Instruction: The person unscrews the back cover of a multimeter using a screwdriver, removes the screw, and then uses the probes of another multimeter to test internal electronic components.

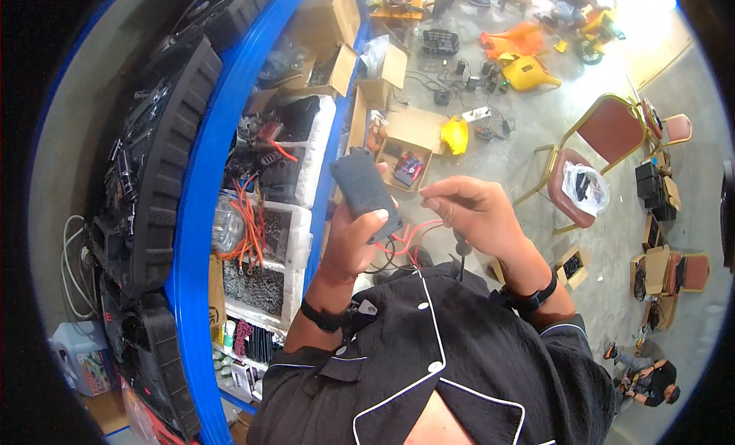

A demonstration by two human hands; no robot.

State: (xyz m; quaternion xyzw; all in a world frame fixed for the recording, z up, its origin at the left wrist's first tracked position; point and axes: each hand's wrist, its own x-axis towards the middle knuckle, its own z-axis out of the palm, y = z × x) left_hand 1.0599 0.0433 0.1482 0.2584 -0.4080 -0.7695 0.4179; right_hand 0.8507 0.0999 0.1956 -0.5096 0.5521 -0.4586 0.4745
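In my left hand (360,230) is a dark grey rectangular plastic casing (361,188), tilted, with my thumb across its lower part. Red and black wires (406,238) hang below the casing. My right hand (471,215) is just right of it, thumb and forefinger close together; anything between the two fingertips is too small to make out. A dark-handled screwdriver (463,246) hangs from the curled lower fingers of that hand.
Along my left runs a blue shelf (191,261) with black cases, foam bins (291,238) of parts and cables. Ahead lie cardboard boxes (406,131), chargers and yellow and orange panels (528,70). Chairs (597,131) stand right; a person (654,380) is at lower right.
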